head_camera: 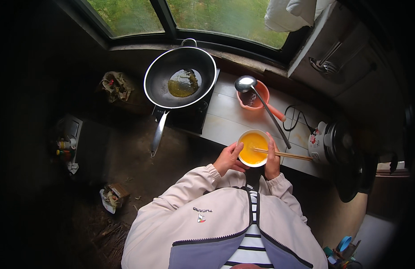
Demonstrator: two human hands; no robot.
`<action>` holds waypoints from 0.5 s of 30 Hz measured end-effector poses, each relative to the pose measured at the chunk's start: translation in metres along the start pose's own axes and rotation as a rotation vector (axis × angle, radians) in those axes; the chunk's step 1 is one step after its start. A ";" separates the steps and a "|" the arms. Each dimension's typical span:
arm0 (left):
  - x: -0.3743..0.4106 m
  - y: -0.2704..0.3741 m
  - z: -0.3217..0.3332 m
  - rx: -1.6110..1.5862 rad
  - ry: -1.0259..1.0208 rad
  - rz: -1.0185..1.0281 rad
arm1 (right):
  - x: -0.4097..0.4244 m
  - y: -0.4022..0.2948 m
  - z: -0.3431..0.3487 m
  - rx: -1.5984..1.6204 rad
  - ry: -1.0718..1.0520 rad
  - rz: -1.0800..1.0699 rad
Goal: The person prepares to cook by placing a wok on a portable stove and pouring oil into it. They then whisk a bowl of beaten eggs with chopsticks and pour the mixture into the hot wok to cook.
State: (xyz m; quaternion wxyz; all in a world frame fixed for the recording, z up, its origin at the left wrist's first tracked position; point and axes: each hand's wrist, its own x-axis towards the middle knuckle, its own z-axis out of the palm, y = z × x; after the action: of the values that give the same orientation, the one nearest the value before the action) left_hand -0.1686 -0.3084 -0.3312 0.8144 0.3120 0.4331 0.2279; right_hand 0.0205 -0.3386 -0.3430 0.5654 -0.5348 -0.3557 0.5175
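Note:
Both hands hold a white bowl [239, 158] of beaten egg [250, 148] near the counter's front edge. My left hand [230, 158] grips its left side, thumb at the rim. Against the right side is my right hand [272, 158], with a pair of wooden chopsticks [294, 155] lying under its fingers; their tips are in the egg. Up and to the left, a black wok [157, 80] with a steel handle and some oil [183, 88] in the bottom stands on an induction cooker [190, 117]. A steel ladle [269, 112] rests across an orange plastic dipper [267, 89] with dark liquid inside.
A rice cooker [320, 143] and its black cord [296, 111] are at the right of the tiled counter [224, 116]. Slotted utensils [328, 67] hang on the right wall. A window [224, 20] is behind the wok. An open cardboard box [118, 193] is on the floor at lower left.

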 end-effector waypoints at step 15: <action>-0.104 0.104 -0.200 0.954 0.935 0.899 | 0.002 -0.016 0.034 0.071 0.242 -0.025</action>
State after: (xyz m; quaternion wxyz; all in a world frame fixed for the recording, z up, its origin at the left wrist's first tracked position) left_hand -0.4033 -0.2398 -0.2853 0.1581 0.6432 0.6126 0.4313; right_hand -0.0080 -0.3267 -0.3218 0.6291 -0.5688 -0.2730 0.4540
